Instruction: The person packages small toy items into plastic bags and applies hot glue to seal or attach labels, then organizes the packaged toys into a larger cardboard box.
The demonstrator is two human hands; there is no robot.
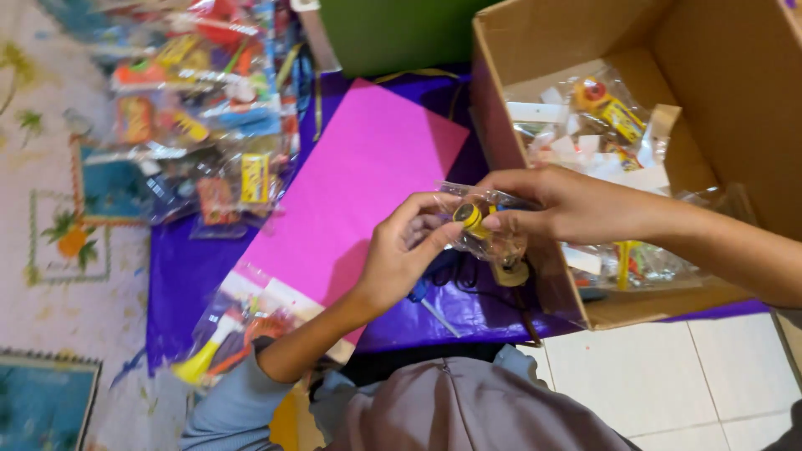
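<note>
Both hands on one small clear packet, held above the purple sheet.

Nearest you, at 7 o'clock, a bagged toy with a yellow horn [219, 341] lies by your left forearm. Your left hand [401, 255] pinches the clear plastic packet [484, 230] from below, thumb at its yellow wheel [468, 217]. Your right hand [561, 203] grips the same packet from 3 o'clock. Under them: purple sheet [180, 271], pink card [355, 179]. Further, at 1 o'clock, an open cardboard box [727, 92] with more packets; at 11 o'clock, a heap of bagged toys [196, 108].
</note>
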